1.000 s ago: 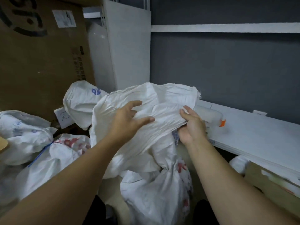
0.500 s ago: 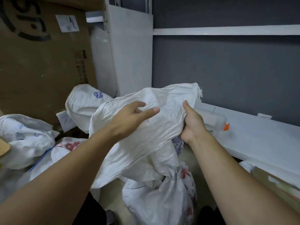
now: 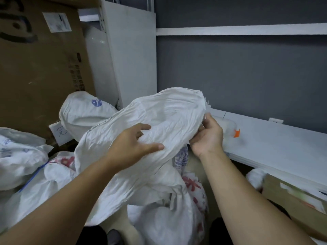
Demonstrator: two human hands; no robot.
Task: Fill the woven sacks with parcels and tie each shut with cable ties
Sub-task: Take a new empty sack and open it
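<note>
At frame centre an empty woven sack [image 3: 159, 124] is held aloft, right hand [image 3: 206, 137] pinching its frayed mouth edge, left hand [image 3: 134, 144] resting on the cloth with fingers loosely spread; judged step: opening the mouth, next requiring separation of both layers before loading parcels.

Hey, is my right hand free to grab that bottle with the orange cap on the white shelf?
Probably not yet: the right hand pinches the empty sack's edge. The bottle lies just behind it with nothing between, so letting go should clear the way.
</note>
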